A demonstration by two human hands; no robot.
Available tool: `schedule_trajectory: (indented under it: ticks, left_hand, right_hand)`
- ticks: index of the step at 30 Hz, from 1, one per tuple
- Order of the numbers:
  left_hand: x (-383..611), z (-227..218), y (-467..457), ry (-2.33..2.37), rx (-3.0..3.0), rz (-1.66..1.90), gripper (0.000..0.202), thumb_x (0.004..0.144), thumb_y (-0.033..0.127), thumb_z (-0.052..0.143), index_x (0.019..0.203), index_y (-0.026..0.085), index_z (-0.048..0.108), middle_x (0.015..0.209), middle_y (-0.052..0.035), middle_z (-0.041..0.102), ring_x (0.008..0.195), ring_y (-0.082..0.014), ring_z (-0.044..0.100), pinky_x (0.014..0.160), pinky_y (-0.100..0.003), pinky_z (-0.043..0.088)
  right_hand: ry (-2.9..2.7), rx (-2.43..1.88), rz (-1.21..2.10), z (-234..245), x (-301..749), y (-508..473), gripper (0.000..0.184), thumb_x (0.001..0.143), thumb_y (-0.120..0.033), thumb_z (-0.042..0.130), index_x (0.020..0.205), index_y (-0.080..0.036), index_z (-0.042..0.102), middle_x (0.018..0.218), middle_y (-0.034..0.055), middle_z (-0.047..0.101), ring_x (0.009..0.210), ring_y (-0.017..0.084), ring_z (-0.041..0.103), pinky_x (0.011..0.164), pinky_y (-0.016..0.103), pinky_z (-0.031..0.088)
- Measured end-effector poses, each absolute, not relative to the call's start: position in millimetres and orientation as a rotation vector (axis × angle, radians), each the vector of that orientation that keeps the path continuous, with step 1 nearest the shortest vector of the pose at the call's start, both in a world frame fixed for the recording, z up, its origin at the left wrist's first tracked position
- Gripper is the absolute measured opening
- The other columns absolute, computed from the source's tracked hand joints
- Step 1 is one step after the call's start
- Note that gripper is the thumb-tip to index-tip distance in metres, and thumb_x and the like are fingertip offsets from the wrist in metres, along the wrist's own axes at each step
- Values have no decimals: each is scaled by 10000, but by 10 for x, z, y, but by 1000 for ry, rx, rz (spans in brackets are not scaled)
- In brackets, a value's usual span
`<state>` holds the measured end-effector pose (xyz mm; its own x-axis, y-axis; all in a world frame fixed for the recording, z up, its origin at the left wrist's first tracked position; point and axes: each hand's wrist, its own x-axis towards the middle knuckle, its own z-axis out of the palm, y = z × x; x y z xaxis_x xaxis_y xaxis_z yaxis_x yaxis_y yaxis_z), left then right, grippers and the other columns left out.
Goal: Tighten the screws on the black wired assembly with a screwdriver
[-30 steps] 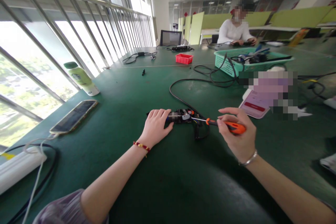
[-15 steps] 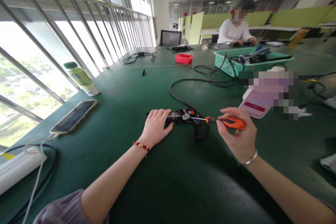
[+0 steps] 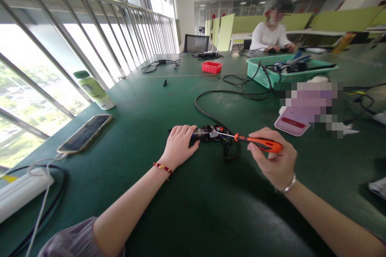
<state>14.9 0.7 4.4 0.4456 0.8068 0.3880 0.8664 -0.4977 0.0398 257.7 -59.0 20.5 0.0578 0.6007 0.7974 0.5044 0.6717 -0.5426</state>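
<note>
An opened black corded device (image 3: 204, 133) lies on the green table, its inner parts and a few coloured wires showing at the right end. My left hand (image 3: 180, 141) is wrapped over the left end of it and holds it down; the part under the palm is hidden. In my right hand (image 3: 276, 160) is an orange-and-black screwdriver (image 3: 263, 143), gripped by its handle between thumb and fingers. The shaft points left, and its tip is at a small silvery piece (image 3: 213, 133) in the device. Whether the tip touches that piece I cannot tell.
A teal basket (image 3: 262, 76) of cables and parts stands back right, near a pink-screened phone (image 3: 292, 124). A red tray (image 3: 211, 67) sits farther back. On the left are a bottle (image 3: 94, 90), another phone (image 3: 85, 133) and a white bar (image 3: 24, 194). A person (image 3: 269, 36) sits across.
My right hand and the screwdriver have shifted slightly, with the handle a little lower and the shaft more tilted. My left hand and the device stay put.
</note>
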Motion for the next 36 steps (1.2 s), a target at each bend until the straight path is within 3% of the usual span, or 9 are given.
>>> schedule_trajectory:
  ticks: [14, 24, 31, 36]
  left_hand:
    - [150, 48, 1, -1488, -2534, -533, 377, 869, 332, 501, 1207, 167, 514, 1106, -90, 605, 1031, -257, 536, 964, -422, 399]
    - [155, 44, 15, -1484, -2528, -518, 390, 865, 337, 511, 1208, 151, 519, 1098, -87, 606, 1027, -258, 536, 966, -418, 399]
    - [156, 39, 17, -1482, -2524, -532, 377, 863, 328, 514, 1200, 160, 520, 1102, -88, 608, 1022, -257, 542, 961, -420, 406]
    - [153, 44, 8, -1481, -2530, -522, 377, 867, 331, 510, 1199, 151, 525, 1100, -89, 607, 1019, -257, 540, 957, -420, 406]
  right_hand:
    - [-1663, -896, 91, 237, 2550, -587, 214, 726, -101, 639, 889, -233, 601, 758, -9, 639, 657, 150, 614, 573, 278, 501]
    - [-1652, -932, 137, 214, 2590, -583, 84, 838, -214, 561, 905, -218, 611, 785, 2, 636, 660, 136, 607, 586, 259, 487]
    - [-1547, -911, 171, 143, 2600, -588, 329, 796, -165, 590, 1115, -232, 544, 958, 29, 571, 691, 138, 610, 691, 329, 505]
    - [-1533, -951, 155, 150, 2601, -590, 288, 789, -150, 603, 1063, -227, 558, 914, 11, 576, 628, 117, 611, 639, 303, 511]
